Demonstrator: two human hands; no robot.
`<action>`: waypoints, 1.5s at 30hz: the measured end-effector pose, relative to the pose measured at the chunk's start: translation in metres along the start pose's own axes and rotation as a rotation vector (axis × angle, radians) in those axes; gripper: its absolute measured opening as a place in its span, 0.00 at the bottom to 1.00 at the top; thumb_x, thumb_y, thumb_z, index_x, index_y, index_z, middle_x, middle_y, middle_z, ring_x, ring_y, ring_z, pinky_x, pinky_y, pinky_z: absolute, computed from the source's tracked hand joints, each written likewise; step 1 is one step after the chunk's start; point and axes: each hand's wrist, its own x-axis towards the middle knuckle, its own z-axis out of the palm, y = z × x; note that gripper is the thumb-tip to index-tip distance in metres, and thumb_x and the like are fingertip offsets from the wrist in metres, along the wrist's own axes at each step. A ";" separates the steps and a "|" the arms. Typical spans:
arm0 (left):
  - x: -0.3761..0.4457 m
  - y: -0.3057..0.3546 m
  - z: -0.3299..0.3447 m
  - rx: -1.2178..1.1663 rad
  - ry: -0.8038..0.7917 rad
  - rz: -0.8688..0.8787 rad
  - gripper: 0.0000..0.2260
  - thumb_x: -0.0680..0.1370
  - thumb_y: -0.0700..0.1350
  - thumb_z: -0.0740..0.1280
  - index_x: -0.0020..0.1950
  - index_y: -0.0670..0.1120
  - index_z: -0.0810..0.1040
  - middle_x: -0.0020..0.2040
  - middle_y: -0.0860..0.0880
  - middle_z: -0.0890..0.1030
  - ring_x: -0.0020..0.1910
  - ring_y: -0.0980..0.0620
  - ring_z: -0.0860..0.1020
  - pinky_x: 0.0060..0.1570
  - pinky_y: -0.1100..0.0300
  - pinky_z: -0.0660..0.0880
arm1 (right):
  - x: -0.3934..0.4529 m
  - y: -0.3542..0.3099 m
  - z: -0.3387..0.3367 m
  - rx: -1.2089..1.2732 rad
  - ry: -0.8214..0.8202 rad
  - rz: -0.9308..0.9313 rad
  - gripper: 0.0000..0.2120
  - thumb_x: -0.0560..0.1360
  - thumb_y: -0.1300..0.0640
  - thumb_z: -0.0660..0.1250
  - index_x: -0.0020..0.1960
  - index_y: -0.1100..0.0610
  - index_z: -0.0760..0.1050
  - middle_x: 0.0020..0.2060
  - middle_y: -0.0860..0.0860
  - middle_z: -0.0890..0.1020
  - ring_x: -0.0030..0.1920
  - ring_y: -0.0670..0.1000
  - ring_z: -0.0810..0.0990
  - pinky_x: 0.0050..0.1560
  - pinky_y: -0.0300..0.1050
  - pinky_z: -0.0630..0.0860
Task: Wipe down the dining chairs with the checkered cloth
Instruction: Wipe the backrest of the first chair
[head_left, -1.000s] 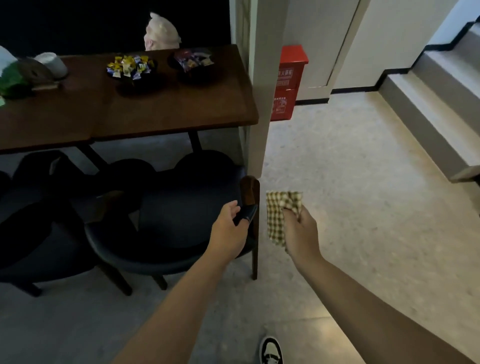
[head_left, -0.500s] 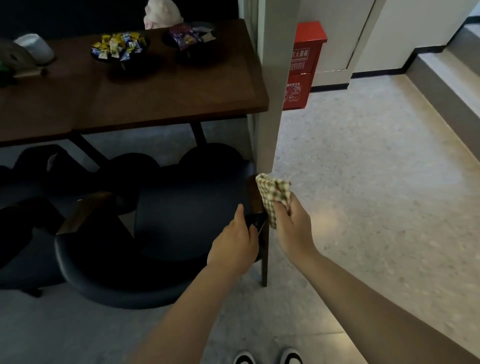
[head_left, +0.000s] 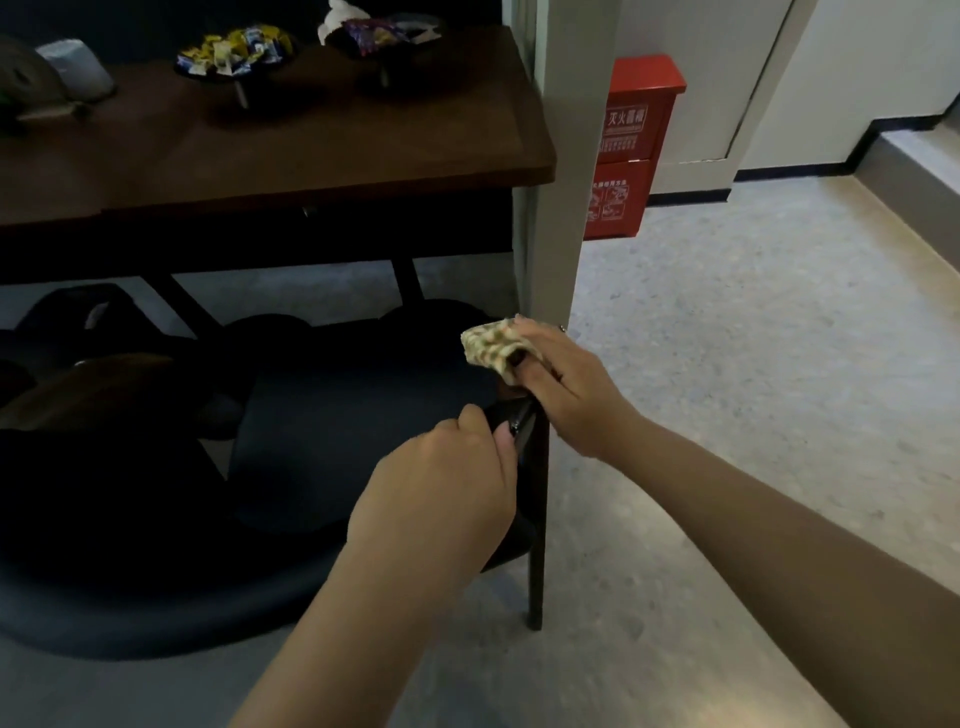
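Gripping the dark rim of the nearest dining chair (head_left: 332, 447), the left hand (head_left: 441, 504) curls its fingers and thumb over the edge of the backrest, which looks like it steadies the seat. Just beyond and to the right of that hand, the right hand (head_left: 566, 389) bunches the checkered cloth (head_left: 491, 345) and presses it down on the top of the chair's wooden upright, whose leg (head_left: 536, 571) runs to the floor below both hands. The cloth sits directly under the right palm and sticks out past its fingertips toward the table.

The cloth seems light, soft and floppy, so it probably works best wadded into the palm as it is held here, with fingers wrapped around the post to drag it along. The chair appears rigid and fairly heavy, its padded seat smooth; the rim is a sensible place to brace it.

Left of the hands, more dark chairs (head_left: 104, 395) sit tucked under the wooden table (head_left: 322, 140). Farther out stand bowls of wrapped sweets (head_left: 234, 49), a pale pillar (head_left: 566, 156) and a red fire cabinet (head_left: 631, 150).
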 end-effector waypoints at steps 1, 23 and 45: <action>0.001 0.000 0.001 0.021 -0.003 0.003 0.22 0.81 0.60 0.43 0.63 0.50 0.68 0.40 0.57 0.68 0.36 0.57 0.70 0.32 0.62 0.65 | 0.007 0.008 -0.001 0.040 0.000 0.011 0.17 0.79 0.53 0.56 0.64 0.56 0.74 0.59 0.43 0.75 0.61 0.39 0.71 0.65 0.32 0.64; -0.007 0.006 0.009 0.334 0.407 0.055 0.22 0.81 0.63 0.52 0.33 0.51 0.60 0.32 0.53 0.66 0.28 0.57 0.65 0.26 0.63 0.60 | -0.002 0.017 0.021 0.460 0.078 -0.262 0.16 0.81 0.55 0.58 0.39 0.56 0.79 0.32 0.45 0.80 0.34 0.42 0.78 0.35 0.30 0.72; -0.008 -0.008 0.009 0.251 0.353 0.134 0.21 0.73 0.62 0.68 0.34 0.53 0.59 0.35 0.54 0.70 0.32 0.56 0.70 0.30 0.59 0.68 | -0.039 0.059 0.101 0.818 0.564 0.181 0.18 0.82 0.49 0.54 0.66 0.55 0.74 0.55 0.53 0.82 0.58 0.52 0.79 0.63 0.56 0.74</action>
